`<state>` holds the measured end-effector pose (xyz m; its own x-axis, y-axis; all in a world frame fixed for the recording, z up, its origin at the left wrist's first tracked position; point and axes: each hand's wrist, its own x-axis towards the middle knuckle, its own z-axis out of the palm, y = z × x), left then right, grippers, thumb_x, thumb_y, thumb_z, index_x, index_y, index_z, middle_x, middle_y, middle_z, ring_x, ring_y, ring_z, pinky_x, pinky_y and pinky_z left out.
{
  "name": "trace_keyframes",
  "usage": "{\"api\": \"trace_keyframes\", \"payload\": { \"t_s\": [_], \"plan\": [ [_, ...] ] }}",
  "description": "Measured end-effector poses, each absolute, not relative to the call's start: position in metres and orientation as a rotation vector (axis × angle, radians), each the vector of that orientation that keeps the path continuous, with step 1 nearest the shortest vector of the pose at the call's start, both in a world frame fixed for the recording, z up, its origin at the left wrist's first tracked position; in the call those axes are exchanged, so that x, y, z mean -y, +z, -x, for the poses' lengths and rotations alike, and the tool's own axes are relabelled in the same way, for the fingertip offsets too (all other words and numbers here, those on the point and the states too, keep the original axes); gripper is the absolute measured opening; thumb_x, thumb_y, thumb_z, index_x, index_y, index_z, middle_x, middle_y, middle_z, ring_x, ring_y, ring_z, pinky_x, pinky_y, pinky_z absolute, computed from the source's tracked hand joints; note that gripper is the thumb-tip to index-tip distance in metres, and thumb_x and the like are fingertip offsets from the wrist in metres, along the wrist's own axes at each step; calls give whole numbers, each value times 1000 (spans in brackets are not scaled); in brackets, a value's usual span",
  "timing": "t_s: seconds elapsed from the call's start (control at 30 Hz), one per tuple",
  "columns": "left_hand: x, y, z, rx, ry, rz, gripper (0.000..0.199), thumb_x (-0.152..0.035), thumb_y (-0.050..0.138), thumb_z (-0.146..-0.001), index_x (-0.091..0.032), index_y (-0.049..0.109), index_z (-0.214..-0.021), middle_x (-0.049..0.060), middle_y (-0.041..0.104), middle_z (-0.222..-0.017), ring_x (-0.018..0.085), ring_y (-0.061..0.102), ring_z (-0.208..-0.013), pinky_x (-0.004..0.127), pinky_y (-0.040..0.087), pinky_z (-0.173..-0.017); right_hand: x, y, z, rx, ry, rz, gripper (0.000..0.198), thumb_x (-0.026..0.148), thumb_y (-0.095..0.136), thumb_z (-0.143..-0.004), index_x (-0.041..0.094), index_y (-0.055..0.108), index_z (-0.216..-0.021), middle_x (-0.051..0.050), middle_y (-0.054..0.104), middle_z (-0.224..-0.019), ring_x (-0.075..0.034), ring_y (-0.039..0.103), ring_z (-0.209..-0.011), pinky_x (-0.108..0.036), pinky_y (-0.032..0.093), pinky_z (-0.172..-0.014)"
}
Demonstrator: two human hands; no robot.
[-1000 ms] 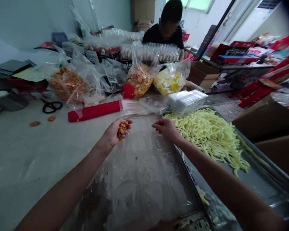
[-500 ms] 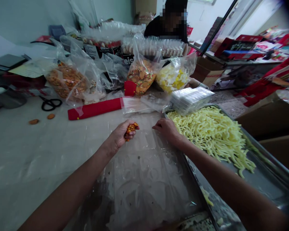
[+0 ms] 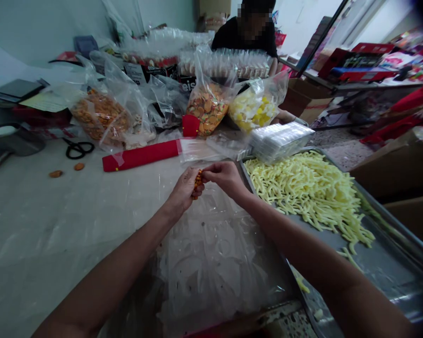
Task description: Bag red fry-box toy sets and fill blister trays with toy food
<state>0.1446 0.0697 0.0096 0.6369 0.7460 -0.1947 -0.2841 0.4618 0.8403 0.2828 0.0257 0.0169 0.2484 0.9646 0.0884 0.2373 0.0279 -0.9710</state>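
Observation:
My left hand [image 3: 187, 188] is closed around a clump of small orange pieces [image 3: 198, 179], likely nuts or snack bits; their exact kind is too small to tell. Against that clump rest the pinched fingers of my right hand [image 3: 225, 177]; whatever they grip is hidden. Below both hands lie clear plastic moulded trays [image 3: 206, 263] with shallow hollows. A metal tray [image 3: 341, 244] on the right carries a heap of pale yellow strips [image 3: 310, 192], its near edge beside my right forearm.
Behind my hands lie a red strip [image 3: 141, 156] and stacked clear plastic boxes [image 3: 281, 140]. Bags of orange snacks [image 3: 100, 115], round biscuits [image 3: 209, 105] and yellow pieces [image 3: 255, 112] stand further back. Black scissors [image 3: 78, 149] lie left. A person [image 3: 248, 35] sits across the table.
My right hand has moved left and up from over the plastic trays to the orange pieces in my left hand. The left hand has shifted slightly right and turned, still closed.

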Motion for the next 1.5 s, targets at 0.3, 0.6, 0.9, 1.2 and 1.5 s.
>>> {"api": "trace_keyframes", "payload": {
  "t_s": [0.3,0.6,0.9,1.2,1.5],
  "plan": [
    [-117,22,-113,-760,563,-344,23,-15,41,-95,-15,48,-73,-5,44,-56,0,30,-32,12,13,-32,-58,5,-294,1217,926,1635,13,23,75,-66,12,77,-72,-3,68,-58,-12,57,-53,-21,40,-49],
    [-124,14,-80,-713,704,-239,22,-16,41,-94,-14,51,-75,-4,47,-60,0,33,-34,12,16,-32,-58,-16,-283,1620,796,2029,10,22,74,-73,18,81,-80,-2,71,-65,-12,58,-58,-22,35,-52],
    [-118,23,-83,-588,845,-81,20,-13,43,-94,-15,49,-75,-3,49,-61,0,34,-38,10,19,-34,-57,-6,-279,1590,667,2103,24,36,85,-67,16,74,-75,1,62,-52,-13,56,-49,-23,36,-51],
    [-118,29,-107,-639,1167,-100,30,-18,39,-98,-19,39,-67,-6,37,-55,3,35,-43,13,29,-43,-53,19,-200,1449,651,1255,12,26,71,-78,20,78,-86,-3,76,-86,-16,68,-76,-26,50,-71],
    [-158,37,-20,-763,1111,-199,20,-17,48,-97,-15,54,-79,-1,55,-65,2,43,-44,11,31,-40,-104,1,-222,1449,1086,1449,18,23,70,-72,13,77,-85,-3,71,-64,-15,64,-59,-24,49,-58]
  ]
}}
